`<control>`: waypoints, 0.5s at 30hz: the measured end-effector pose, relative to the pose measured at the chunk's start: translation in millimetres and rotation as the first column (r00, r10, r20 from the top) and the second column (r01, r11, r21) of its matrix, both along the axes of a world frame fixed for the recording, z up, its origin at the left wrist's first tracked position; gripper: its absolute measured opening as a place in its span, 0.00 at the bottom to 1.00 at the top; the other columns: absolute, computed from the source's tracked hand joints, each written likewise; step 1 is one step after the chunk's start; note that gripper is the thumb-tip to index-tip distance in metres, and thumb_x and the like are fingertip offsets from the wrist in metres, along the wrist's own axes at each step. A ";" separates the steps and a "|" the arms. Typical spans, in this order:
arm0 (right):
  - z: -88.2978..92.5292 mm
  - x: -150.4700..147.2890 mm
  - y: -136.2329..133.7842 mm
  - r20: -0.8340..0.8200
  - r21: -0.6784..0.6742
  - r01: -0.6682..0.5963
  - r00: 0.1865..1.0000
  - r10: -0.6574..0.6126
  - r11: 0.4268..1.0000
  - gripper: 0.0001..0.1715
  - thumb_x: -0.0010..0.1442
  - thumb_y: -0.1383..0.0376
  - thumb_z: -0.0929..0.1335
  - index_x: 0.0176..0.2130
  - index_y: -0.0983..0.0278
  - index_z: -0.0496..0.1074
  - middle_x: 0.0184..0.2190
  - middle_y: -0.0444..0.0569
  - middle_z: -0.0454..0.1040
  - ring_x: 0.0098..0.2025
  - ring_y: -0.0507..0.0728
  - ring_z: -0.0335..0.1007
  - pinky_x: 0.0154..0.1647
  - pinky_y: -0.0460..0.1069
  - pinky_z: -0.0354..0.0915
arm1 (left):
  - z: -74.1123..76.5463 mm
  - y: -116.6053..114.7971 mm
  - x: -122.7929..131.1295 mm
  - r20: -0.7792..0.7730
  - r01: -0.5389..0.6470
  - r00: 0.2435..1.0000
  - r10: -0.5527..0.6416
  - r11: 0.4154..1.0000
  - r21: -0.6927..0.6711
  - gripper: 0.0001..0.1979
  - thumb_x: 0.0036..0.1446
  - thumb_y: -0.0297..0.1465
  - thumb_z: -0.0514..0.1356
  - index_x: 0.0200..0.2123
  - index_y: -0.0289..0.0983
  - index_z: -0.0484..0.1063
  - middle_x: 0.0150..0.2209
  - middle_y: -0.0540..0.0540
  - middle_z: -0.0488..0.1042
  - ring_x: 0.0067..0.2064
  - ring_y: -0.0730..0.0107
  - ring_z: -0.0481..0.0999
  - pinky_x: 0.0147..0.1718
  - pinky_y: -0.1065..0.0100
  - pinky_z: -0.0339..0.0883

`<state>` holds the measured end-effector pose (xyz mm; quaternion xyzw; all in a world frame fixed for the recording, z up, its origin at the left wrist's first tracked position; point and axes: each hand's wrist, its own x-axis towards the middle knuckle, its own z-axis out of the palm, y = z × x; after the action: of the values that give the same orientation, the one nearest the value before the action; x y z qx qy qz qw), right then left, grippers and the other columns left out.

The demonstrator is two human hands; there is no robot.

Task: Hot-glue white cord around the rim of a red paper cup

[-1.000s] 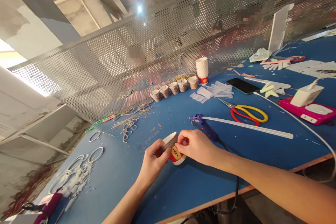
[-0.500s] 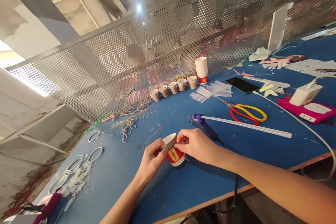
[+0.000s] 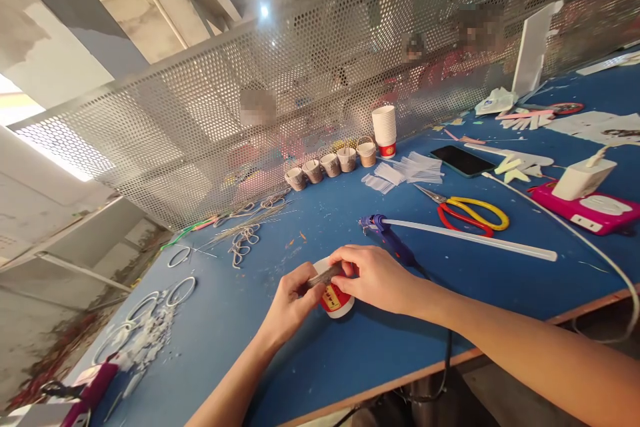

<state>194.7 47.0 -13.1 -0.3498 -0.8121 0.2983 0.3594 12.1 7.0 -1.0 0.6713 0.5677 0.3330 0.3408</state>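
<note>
A small red and white paper cup (image 3: 336, 299) sits low over the blue table (image 3: 350, 360), held between both hands. My left hand (image 3: 290, 300) is closed on the cup's left side and pinches a grey-brown strip (image 3: 327, 275) against its rim. My right hand (image 3: 373, 277) is closed over the cup's top right, fingers pressing the same strip down onto the rim. The blue glue gun (image 3: 393, 243) lies just behind my right hand, with a long white glue stick (image 3: 470, 238) running right from it.
Red and yellow scissors (image 3: 470, 213), a phone (image 3: 463, 161), clear strips (image 3: 410, 170), a pink block with a white charger (image 3: 585, 197) and its cable lie to the right. A cup stack (image 3: 384, 130) and several wrapped cups (image 3: 330, 165) line the perforated screen. Wire rings (image 3: 180, 290) lie left. People sit behind the screen.
The cup has tipped more upright and lower toward the table. My right hand's fingers have slid over the rim, pressing the strip flatter against it.
</note>
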 end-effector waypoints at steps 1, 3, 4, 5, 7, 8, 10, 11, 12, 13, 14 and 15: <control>-0.4 0.1 0.8 -0.001 -0.005 0.003 1.000 -0.003 1.000 0.07 0.52 0.71 0.69 0.35 0.62 0.73 0.22 0.37 0.65 0.23 0.47 0.59 0.24 0.43 0.51 | 0.5 0.4 0.2 0.038 0.005 0.999 -0.005 1.000 -0.026 0.13 0.52 0.38 0.56 0.21 0.36 0.66 0.20 0.52 0.65 0.22 0.74 0.64 0.22 0.72 0.59; -2.0 0.0 3.2 -0.001 -0.006 0.011 1.000 -0.011 1.000 0.06 0.53 0.70 0.69 0.34 0.62 0.72 0.21 0.37 0.64 0.23 0.47 0.58 0.24 0.43 0.51 | 1.8 1.4 0.0 0.117 0.005 0.993 0.002 0.998 -0.065 0.12 0.53 0.38 0.55 0.27 0.35 0.70 0.20 0.51 0.68 0.22 0.72 0.66 0.22 0.71 0.61; -3.1 -0.1 4.8 0.003 -0.003 0.017 1.000 -0.017 1.000 0.06 0.53 0.70 0.70 0.35 0.62 0.72 0.21 0.37 0.64 0.23 0.47 0.59 0.24 0.43 0.51 | 2.6 1.9 -0.5 0.146 -0.007 0.989 0.018 0.997 -0.075 0.12 0.54 0.37 0.54 0.31 0.34 0.71 0.21 0.51 0.69 0.22 0.71 0.68 0.21 0.71 0.63; -4.2 -0.3 6.4 0.010 0.003 0.028 1.000 -0.028 1.000 0.07 0.53 0.70 0.70 0.35 0.62 0.72 0.22 0.37 0.64 0.24 0.48 0.60 0.25 0.43 0.51 | 3.4 2.5 -1.3 0.160 -0.029 0.986 0.041 0.997 -0.076 0.13 0.54 0.36 0.53 0.35 0.34 0.72 0.24 0.49 0.71 0.23 0.71 0.69 0.21 0.71 0.63; -6.3 -0.8 9.1 0.029 0.022 0.055 0.998 -0.056 0.998 0.08 0.53 0.70 0.70 0.36 0.62 0.72 0.23 0.38 0.66 0.25 0.48 0.61 0.25 0.44 0.52 | 4.4 3.6 -3.3 0.138 -0.078 0.987 0.083 0.996 -0.043 0.15 0.53 0.33 0.53 0.41 0.35 0.72 0.35 0.44 0.76 0.23 0.72 0.71 0.18 0.71 0.63; -7.1 -1.1 9.9 0.040 0.037 0.069 0.997 -0.071 0.997 0.08 0.53 0.70 0.70 0.37 0.62 0.72 0.23 0.38 0.66 0.25 0.48 0.62 0.26 0.44 0.53 | 4.7 4.0 -4.3 0.105 -0.097 0.990 0.097 0.995 -0.004 0.15 0.52 0.32 0.53 0.42 0.35 0.73 0.43 0.42 0.75 0.23 0.73 0.71 0.18 0.71 0.63; -8.5 -2.1 10.2 0.059 0.082 0.083 0.994 -0.088 0.993 0.08 0.54 0.69 0.70 0.37 0.63 0.72 0.24 0.39 0.68 0.26 0.49 0.63 0.27 0.44 0.54 | 5.1 3.9 -5.0 0.020 -0.100 0.995 0.099 0.990 0.104 0.15 0.50 0.30 0.55 0.41 0.36 0.74 0.52 0.40 0.70 0.23 0.75 0.71 0.19 0.70 0.64; -9.0 -2.7 9.6 0.063 0.112 0.084 0.994 -0.091 0.990 0.08 0.54 0.69 0.71 0.37 0.63 0.73 0.25 0.40 0.69 0.26 0.50 0.64 0.28 0.45 0.55 | 5.2 3.3 -4.5 -0.026 -0.084 0.996 0.089 0.984 0.158 0.14 0.50 0.29 0.56 0.41 0.37 0.75 0.53 0.39 0.70 0.23 0.76 0.71 0.20 0.70 0.65; -9.4 -3.5 8.6 0.063 0.147 0.083 0.994 -0.093 0.986 0.08 0.54 0.69 0.71 0.38 0.63 0.73 0.25 0.40 0.70 0.27 0.50 0.65 0.30 0.45 0.56 | 5.4 2.3 -3.5 -0.067 -0.061 0.995 0.076 0.978 0.202 0.14 0.51 0.29 0.57 0.41 0.37 0.75 0.52 0.39 0.71 0.23 0.76 0.70 0.22 0.70 0.66; -9.8 -4.2 7.4 0.061 0.185 0.082 0.994 -0.094 0.979 0.08 0.55 0.68 0.71 0.38 0.63 0.73 0.26 0.41 0.71 0.28 0.51 0.66 0.31 0.46 0.56 | 5.7 1.1 -2.0 -0.101 -0.039 0.993 0.064 0.972 0.232 0.13 0.51 0.29 0.57 0.41 0.38 0.75 0.49 0.40 0.72 0.23 0.77 0.69 0.23 0.71 0.66; -10.2 -5.0 6.0 0.058 0.221 0.075 0.994 -0.090 0.972 0.09 0.55 0.68 0.71 0.39 0.63 0.73 0.26 0.42 0.72 0.28 0.51 0.67 0.32 0.46 0.57 | 5.9 -0.3 -0.2 -0.127 -0.022 0.990 0.055 0.968 0.249 0.13 0.52 0.29 0.58 0.41 0.38 0.75 0.46 0.41 0.74 0.23 0.76 0.69 0.23 0.71 0.65; -10.6 -5.6 4.6 0.056 0.253 0.068 0.995 -0.085 0.965 0.09 0.55 0.67 0.71 0.39 0.63 0.73 0.27 0.42 0.73 0.28 0.51 0.68 0.32 0.46 0.57 | 6.1 -1.5 1.8 -0.145 -0.013 0.988 0.051 0.967 0.256 0.12 0.52 0.29 0.58 0.41 0.38 0.75 0.42 0.43 0.75 0.23 0.76 0.68 0.23 0.72 0.64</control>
<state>189.2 51.6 -23.7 -0.3424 -0.8408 0.1673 0.3846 13.9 5.5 5.1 0.7234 0.5553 0.3567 0.2027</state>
